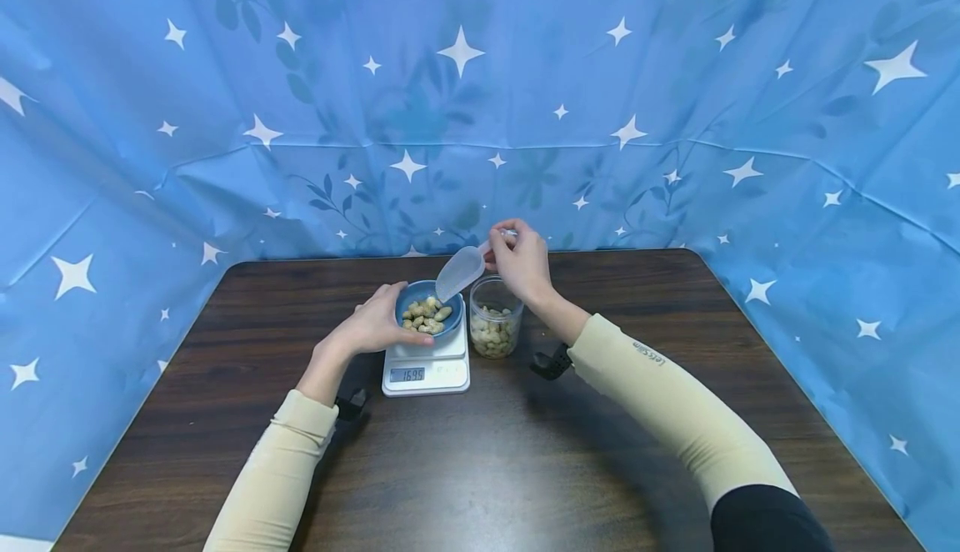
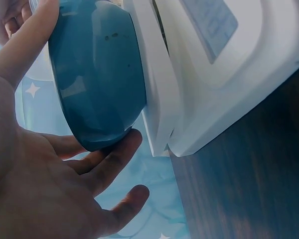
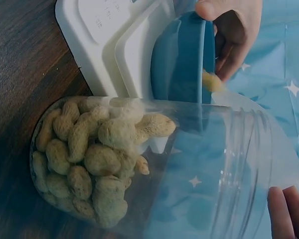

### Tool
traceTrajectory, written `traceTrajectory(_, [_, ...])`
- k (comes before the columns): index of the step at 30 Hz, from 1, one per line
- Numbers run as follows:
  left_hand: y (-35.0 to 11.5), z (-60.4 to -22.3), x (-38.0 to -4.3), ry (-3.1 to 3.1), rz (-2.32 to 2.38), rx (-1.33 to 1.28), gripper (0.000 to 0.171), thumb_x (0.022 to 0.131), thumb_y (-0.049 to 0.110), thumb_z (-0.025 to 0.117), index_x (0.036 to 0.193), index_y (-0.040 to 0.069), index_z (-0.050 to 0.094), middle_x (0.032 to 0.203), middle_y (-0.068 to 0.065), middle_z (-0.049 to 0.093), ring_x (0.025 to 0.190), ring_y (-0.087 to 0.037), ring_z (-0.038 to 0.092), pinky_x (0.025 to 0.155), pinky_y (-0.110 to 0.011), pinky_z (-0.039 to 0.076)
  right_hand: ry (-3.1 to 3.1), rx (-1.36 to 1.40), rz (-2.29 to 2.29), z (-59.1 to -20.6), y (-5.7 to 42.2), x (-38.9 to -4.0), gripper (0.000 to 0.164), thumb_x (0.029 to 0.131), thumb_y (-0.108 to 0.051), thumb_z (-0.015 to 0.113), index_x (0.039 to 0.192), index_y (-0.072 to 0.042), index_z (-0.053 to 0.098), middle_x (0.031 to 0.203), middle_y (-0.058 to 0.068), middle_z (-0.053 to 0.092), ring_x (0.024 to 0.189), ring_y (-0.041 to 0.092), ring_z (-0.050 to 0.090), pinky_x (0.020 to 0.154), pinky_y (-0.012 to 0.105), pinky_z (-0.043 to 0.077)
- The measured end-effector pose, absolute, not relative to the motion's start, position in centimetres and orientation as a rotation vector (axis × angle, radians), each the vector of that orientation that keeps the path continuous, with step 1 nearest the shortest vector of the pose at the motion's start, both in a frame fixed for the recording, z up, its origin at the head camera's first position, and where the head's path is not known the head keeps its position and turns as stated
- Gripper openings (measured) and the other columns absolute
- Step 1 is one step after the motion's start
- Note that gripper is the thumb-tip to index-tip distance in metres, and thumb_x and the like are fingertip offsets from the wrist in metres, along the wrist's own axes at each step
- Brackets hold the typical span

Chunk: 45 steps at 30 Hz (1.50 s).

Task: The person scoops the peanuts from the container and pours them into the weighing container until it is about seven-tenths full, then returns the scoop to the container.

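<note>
Two hands are busy near the far edge of the table (image 1: 480, 469), a little left of its middle, where a white digital kitchen scale (image 1: 442, 378) stands with its display (image 1: 407, 374) toward the person. On the scale's platform sits a small blue bowl (image 2: 99, 74) with unshelled peanuts (image 1: 426, 316) in it. The left hand (image 1: 378, 318) grips this bowl from the left: the thumb lies over the rim on the side toward the person, the other fingers reach round to the far side, and the bowl is held between them. From the left wrist view you can see one fingertip against the lower wall, while the little finger stands clear of it. The right hand (image 1: 521, 260) pinches the handle of a translucent plastic scoop (image 1: 460, 273) between thumb and fingers, the scoop's blade sloping down and leftward from the fingertips so that its tip is at the bowl's right side, over the opening. Just right of the scale stands a clear, open jar (image 1: 486, 298), partly filled with more peanuts (image 1: 492, 339), upright and close under the right hand. Cream sleeves (image 1: 667, 402) cover both forearms, and behind the table's far edge hangs a blue curtain (image 1: 510, 102) printed with white stars and leaves.
</note>
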<state>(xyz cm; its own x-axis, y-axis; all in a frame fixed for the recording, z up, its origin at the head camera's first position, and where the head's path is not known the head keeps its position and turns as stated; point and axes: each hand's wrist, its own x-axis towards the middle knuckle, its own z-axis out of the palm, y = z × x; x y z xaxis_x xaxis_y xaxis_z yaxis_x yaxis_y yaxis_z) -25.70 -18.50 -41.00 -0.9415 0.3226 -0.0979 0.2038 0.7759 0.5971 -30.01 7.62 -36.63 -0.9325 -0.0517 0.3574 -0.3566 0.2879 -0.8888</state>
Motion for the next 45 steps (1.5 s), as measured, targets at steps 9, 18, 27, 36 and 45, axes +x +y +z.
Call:
traceTrajectory(9, [-18.5,-40.9,-25.7,2.761,0.91,0.415,0.12,0.077,0.055,0.086,0.16,-0.005,0.022,0.159,-0.029,0.029,0.143,-0.044,0.035,0.11,-0.075,0.017,-2.28,0.452,1.641,-35.8,8.4,-29.2,0.026,0.109,-0.02,0.053,0.123,0.0,0.062,0.092,0.012,0.075,0.082,0.023,0.074,0.07,0.03,0.06])
traceTrajectory(18, [-18.6,-41.0,-25.4,2.754,0.899,0.406,0.124,0.078,0.057,0.085,0.162,-0.003,0.016,0.162,-0.03,0.023,0.146,-0.046,0.03,0.111,-0.076,0.014,-2.216,0.504,1.655,-34.7,10.0,-28.2,0.024,0.108,-0.018,0.055,0.122,0.0,0.062,0.092,0.013,0.076,0.078,0.025,0.074,0.07,0.035,0.061])
traceTrajectory(27, [-18.1,-41.0,-25.2,2.812,0.944,0.395,0.124,0.078,0.058,0.085,0.165,0.005,0.014,0.164,-0.025,0.018,0.15,-0.045,0.017,0.112,-0.074,0.011,-2.14,0.539,1.672,-33.7,12.0,-27.8,0.025,0.108,-0.017,0.057,0.12,0.004,0.062,0.092,0.019,0.075,0.084,0.031,0.073,0.069,0.03,0.06])
traceTrajectory(36, [-15.9,-40.5,-25.3,2.916,1.104,0.489,0.107,0.079,0.05,0.088,0.162,0.011,0.032,0.16,-0.015,0.031,0.145,-0.036,0.031,0.112,-0.064,0.014,-2.131,0.511,1.623,-33.5,13.5,-28.0,0.023,0.107,-0.015,0.058,0.118,0.005,0.063,0.092,0.02,0.075,0.084,0.032,0.073,0.067,0.027,0.059])
traceTrajectory(45, [-13.4,-40.7,-25.5,2.938,1.089,0.626,0.097,0.082,0.05,0.085,0.157,0.009,0.04,0.155,-0.013,0.042,0.138,-0.031,0.044,0.111,-0.064,0.016,-2.231,0.506,1.546,-34.7,14.1,-28.7,0.02,0.108,-0.015,0.057,0.116,0.001,0.064,0.086,0.015,0.075,0.075,0.024,0.072,0.066,0.027,0.059])
